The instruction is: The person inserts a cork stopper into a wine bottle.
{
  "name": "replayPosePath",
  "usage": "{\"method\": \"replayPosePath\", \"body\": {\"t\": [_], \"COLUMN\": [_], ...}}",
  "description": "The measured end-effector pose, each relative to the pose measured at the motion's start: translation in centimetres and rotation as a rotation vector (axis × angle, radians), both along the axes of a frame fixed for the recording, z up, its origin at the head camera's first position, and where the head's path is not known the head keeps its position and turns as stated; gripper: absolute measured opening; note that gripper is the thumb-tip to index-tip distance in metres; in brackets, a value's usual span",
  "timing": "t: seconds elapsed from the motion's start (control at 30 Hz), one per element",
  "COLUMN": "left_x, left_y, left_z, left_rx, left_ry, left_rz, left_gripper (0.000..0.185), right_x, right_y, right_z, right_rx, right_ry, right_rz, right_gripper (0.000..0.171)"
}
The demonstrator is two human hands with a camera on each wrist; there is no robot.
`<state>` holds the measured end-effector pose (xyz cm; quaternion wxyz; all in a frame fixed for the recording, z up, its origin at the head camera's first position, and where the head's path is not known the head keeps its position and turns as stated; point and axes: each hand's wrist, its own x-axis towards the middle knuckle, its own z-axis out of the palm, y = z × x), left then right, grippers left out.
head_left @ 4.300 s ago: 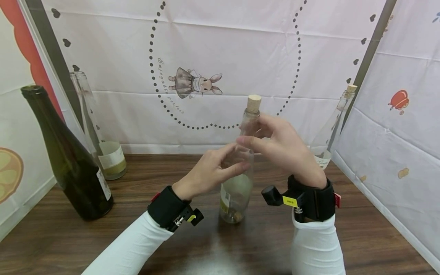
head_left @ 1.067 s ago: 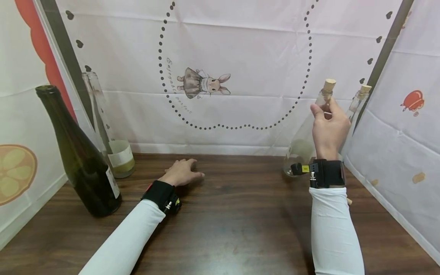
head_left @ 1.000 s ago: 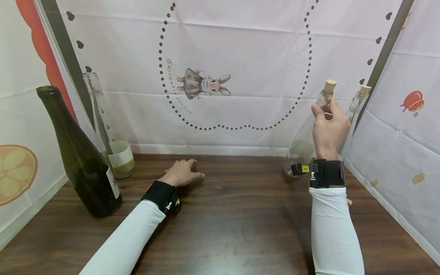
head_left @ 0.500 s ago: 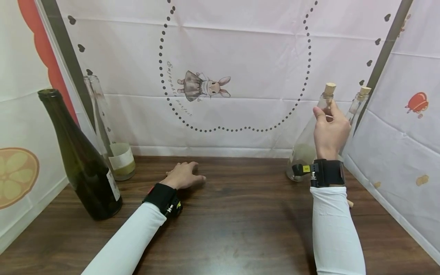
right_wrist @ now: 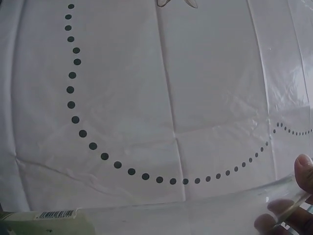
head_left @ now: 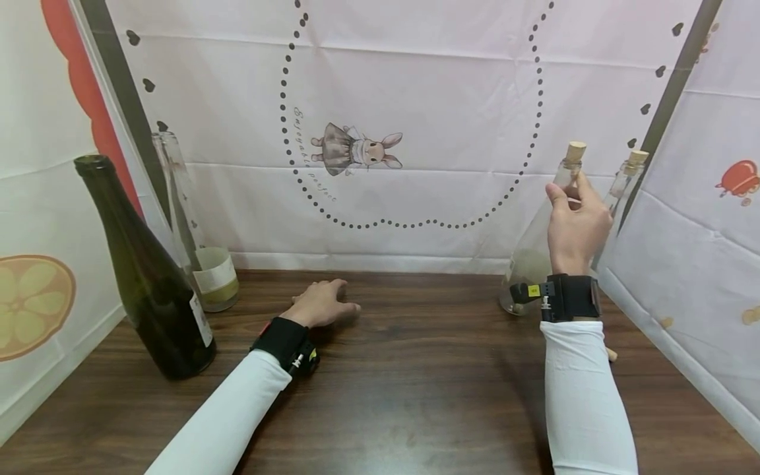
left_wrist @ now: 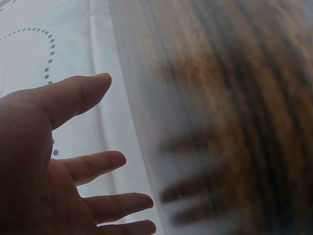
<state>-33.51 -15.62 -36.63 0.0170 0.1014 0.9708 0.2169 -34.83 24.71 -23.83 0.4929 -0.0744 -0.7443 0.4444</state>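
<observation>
At the right back of the table, my right hand (head_left: 577, 227) grips a clear glass bottle (head_left: 531, 254) by its neck. A cork (head_left: 576, 152) sits in the mouth of this bottle, just above the fingers. Its lower body runs along the bottom of the right wrist view, where a barcode label (right_wrist: 56, 214) shows. My left hand (head_left: 323, 304) is low over the table, left of the middle, holding nothing. In the left wrist view its fingers (left_wrist: 117, 201) are spread and relaxed.
A second corked bottle (head_left: 623, 183) stands behind my right hand, partly hidden. On the left are a dark green bottle (head_left: 148, 284) and an uncorked clear bottle (head_left: 216, 274). A small tan piece (head_left: 611, 355) peeks out beside the right sleeve. Printed cloth walls (head_left: 415, 79) enclose the table.
Since the oldest frame, the corked bottle has gone from the middle to the right back in my right hand. My left hand has let go and moved left. The last second shows little movement.
</observation>
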Motion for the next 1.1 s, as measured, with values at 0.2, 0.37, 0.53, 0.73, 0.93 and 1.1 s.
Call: {"method": "replayPosePath", "body": {"t": [0.2, 0.37, 0.53, 0.73, 0.93, 1.1], "left_x": [-0.1, -0.3, -0.3, -0.3, -0.3, -0.2], "left_y": [-0.1, -0.3, -0.5, -0.6, -0.5, -0.5], "left_z": [0.1, 0.1, 0.2, 0.4, 0.5, 0.5], "left_rx": [0.019, 0.026, 0.023, 0.015, 0.012, 0.011], "left_ry": [0.003, 0.004, 0.004, 0.004, -0.004, -0.002], "left_rz": [-0.003, 0.001, 0.007, 0.012, 0.009, 0.002], "left_gripper": [0.076, 0.076, 0.077, 0.078, 0.077, 0.077], "right_x": [-0.1, -0.1, -0.5, -0.8, -0.9, -1.1], "right_y": [0.5, 0.7, 0.5, 0.7, 0.9, 0.9], "right_z": [-0.4, -0.5, -0.5, -0.8, -0.8, -0.9], "right_rx": [0.010, 0.028, 0.036, 0.023, 0.028, 0.029], "right_ry": [0.001, -0.041, -0.068, -0.083, -0.107, -0.111], "right_rz": [0.004, 0.033, 0.092, 0.111, 0.121, 0.120], "right_gripper": [0.046, 0.048, 0.049, 0.050, 0.051, 0.051]}}
